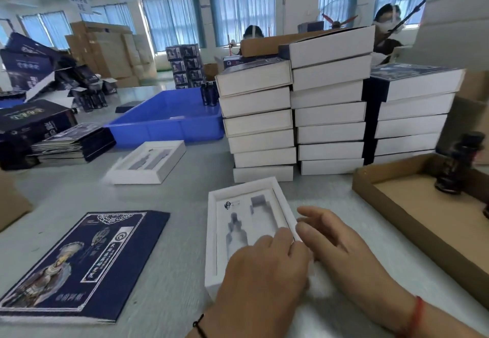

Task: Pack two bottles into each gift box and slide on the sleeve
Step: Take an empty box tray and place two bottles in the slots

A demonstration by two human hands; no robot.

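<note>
Both hands rest at the open gift box (247,221): left hand (260,271) lies palm-down over its insert, right hand (336,242) just beside its right wall; both grips loose, holding nothing. Printing on the sleeve (79,266) left of it is unreadable.

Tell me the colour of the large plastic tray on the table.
The plastic tray is blue, seen in the head view.

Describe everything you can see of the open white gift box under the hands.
The open white cardboard gift box lies flat on the grey table, lidless. Its white insert has two empty bottle-shaped recesses, head to tail, and a small dark logo at its far left corner. The left hand rests on its near part; the right hand touches its right rim.
</note>
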